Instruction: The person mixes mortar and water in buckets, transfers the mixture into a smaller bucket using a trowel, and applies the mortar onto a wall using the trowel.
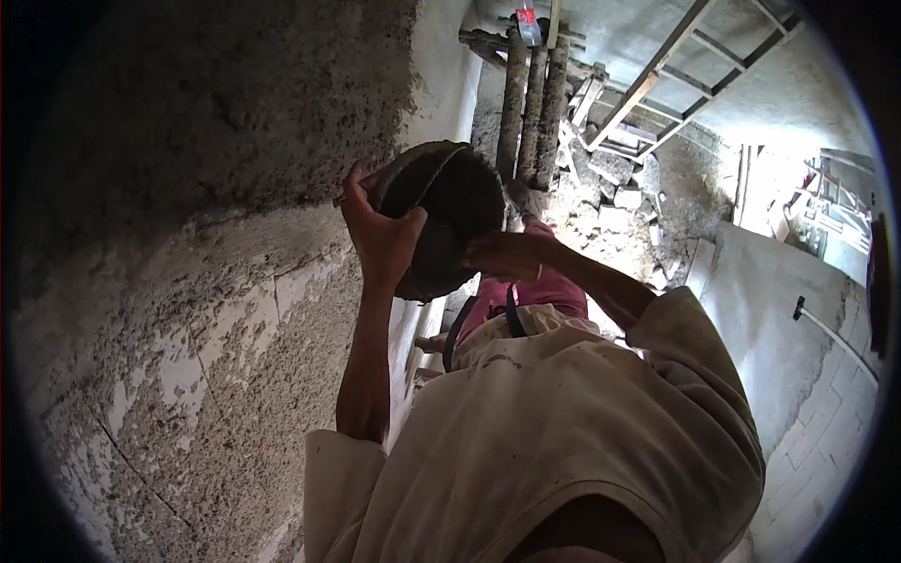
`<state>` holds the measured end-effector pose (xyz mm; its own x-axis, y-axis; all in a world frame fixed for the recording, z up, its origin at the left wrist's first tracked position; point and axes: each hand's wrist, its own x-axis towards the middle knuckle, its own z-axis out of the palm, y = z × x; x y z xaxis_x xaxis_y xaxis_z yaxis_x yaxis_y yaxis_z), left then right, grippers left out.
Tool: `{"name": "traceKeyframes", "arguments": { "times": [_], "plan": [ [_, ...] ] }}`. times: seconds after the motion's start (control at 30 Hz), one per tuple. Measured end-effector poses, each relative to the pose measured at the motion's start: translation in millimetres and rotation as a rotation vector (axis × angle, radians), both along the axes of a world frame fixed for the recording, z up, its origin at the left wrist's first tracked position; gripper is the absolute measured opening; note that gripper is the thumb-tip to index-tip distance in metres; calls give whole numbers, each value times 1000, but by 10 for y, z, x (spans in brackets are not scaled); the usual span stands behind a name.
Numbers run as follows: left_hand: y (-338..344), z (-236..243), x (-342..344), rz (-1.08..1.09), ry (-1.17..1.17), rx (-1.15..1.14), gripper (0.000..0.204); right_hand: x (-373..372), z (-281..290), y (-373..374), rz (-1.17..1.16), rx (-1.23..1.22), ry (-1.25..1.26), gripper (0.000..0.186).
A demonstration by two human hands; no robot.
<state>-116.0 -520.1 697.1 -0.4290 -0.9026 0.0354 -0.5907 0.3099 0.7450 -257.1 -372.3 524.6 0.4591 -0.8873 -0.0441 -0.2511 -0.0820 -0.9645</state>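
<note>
A dark, crusted bucket with a thin handle is held tilted at the wall, its dim interior facing me. My left hand grips its left rim, thumb over the edge and fingers spread along the outside. My right hand is at the bucket's lower right, partly within its outline, fingers curled; what they hold is hidden in shadow. Rough, partly plastered wall rises on the left, close to the bucket.
Several mud-coated poles stand beyond my feet, with a plastic bottle near their top. A metal ladder-like frame is at upper right. Rubble covers the floor. A bright opening and a pale pipe are at right.
</note>
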Motion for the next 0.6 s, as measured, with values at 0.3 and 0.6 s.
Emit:
{"name": "traceKeyframes", "arguments": {
  "times": [0.3, 0.6],
  "plan": [
    [-264, -380, 182, 241, 132, 256, 82, -27, 320, 260, -339, 332, -161, 31],
    [-323, -1210, 103, 492, 228, 676, 53, -510, 692, 396, -759, 722, -802, 26]
  ]
}}
